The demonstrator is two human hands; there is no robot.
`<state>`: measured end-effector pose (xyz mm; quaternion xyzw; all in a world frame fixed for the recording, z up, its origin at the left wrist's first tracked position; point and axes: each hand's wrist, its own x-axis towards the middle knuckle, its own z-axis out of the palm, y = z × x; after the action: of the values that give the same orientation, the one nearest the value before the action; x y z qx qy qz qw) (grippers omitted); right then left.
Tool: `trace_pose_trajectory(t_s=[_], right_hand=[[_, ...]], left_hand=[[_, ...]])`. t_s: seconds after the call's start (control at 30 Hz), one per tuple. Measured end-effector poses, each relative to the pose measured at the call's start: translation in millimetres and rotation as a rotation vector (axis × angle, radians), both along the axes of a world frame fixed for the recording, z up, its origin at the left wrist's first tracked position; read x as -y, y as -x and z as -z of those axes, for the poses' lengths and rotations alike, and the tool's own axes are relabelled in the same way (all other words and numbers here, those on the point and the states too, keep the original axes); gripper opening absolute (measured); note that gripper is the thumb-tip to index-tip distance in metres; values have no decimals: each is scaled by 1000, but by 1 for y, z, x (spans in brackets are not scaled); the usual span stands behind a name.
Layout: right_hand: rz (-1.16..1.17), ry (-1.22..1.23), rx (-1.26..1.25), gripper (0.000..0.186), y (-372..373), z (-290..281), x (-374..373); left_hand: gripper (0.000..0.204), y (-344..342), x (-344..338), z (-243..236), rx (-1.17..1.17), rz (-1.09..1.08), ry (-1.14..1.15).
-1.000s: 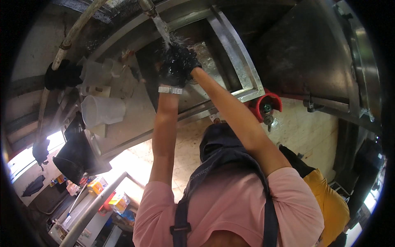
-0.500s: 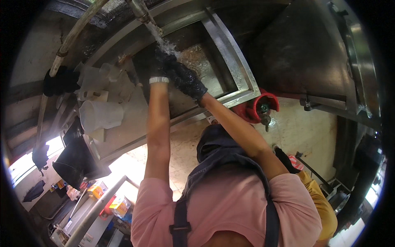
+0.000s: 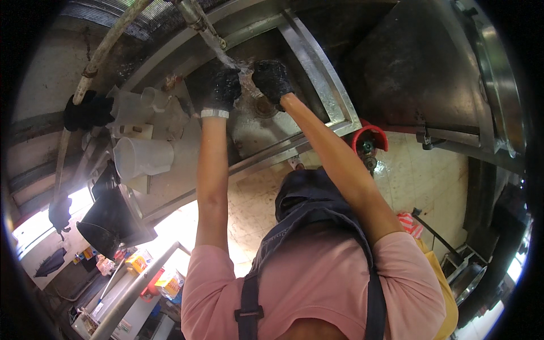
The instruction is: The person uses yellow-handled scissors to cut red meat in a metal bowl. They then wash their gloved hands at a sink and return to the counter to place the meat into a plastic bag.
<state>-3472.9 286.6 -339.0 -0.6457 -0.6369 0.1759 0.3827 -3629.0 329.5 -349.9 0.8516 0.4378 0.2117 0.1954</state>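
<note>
My left hand (image 3: 221, 85), in a wet black glove with a pale band at the wrist, is at the water stream (image 3: 221, 51) inside the steel sink (image 3: 340, 105). My right hand (image 3: 271, 79), also gloved, is just right of it, apart, at the splashing water. The dark fingers blur into the shadow, so I cannot make out whether either holds anything. A steel spout (image 3: 195, 20) pours from above, and a round drain (image 3: 265, 110) shows below my hands.
Translucent jugs (image 3: 141, 156) sit on the left drainboard, near black cloths (image 3: 85, 113) on a pipe. A red gas cylinder (image 3: 382, 141) stands right of the sink, below a steel unit (image 3: 430, 68). A person in yellow (image 3: 447, 317) is behind me. Cartons (image 3: 169, 283) lie lower left.
My hands were bunched together under the stream and have separated sideways, the left one leftward, the right one upward since the middle frame. The yellow-clad person is now more hidden.
</note>
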Motion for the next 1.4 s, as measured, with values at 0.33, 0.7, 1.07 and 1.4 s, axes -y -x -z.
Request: trace_pose_trajectory(t_s=[0.33, 0.7, 1.07, 1.4], right_hand=[[-367, 365, -851, 32, 6, -10, -15], [-396, -238, 126, 25, 20, 21, -33], [-654, 353, -1436, 27, 16, 12, 3], [-37, 390, -565, 27, 25, -25, 3]], left_hand=[[17, 15, 15, -33, -393, 37, -388], [33, -17, 36, -29, 177, -110, -23], [23, -37, 12, 20, 287, -188, 104], [27, -13, 12, -31, 106, -238, 267]])
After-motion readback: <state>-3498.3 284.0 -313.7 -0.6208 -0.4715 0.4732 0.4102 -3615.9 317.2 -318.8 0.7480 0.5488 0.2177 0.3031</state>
